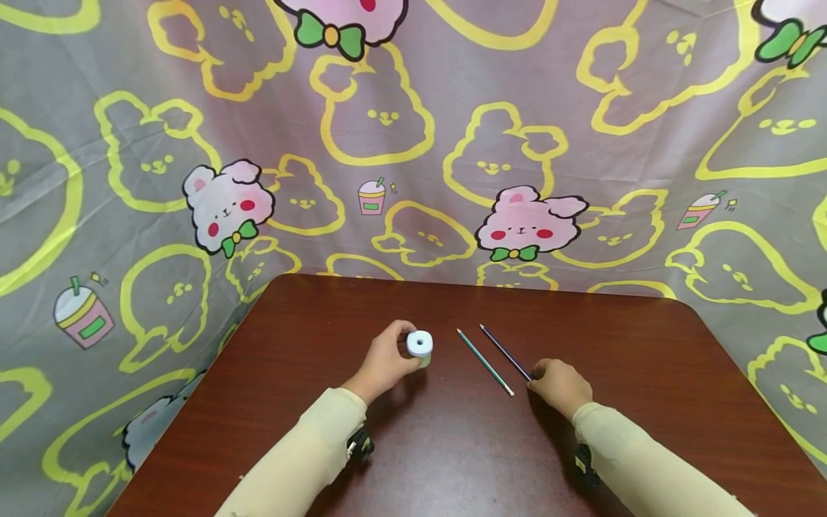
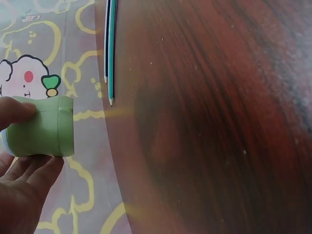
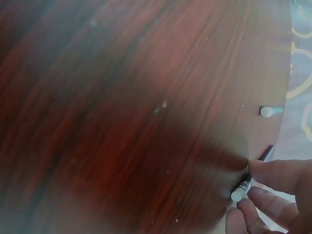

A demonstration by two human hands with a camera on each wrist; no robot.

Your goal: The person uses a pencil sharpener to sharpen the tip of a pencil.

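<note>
My left hand [image 1: 385, 364] grips a pencil sharpener [image 1: 420, 345] with a green body and a white top that has a dark round hole. In the left wrist view, the thumb lies on one side of the sharpener [image 2: 44, 127] and the fingers on the other. My right hand [image 1: 561, 385] pinches the rear part of a dark blue pencil [image 1: 507, 353], whose white eraser [image 3: 238, 194] shows in the right wrist view. A teal pencil [image 1: 484, 362] lies on the table between the hands, its eraser end toward me. Both pencil tips point away from me.
The dark brown wooden table [image 1: 336, 316] has rounded far corners. Behind it and at its sides hangs a grey-pink cloth [image 1: 413, 86] printed with cartoon bears and cups. Dark wrist devices [image 1: 360, 444] sit on both forearms.
</note>
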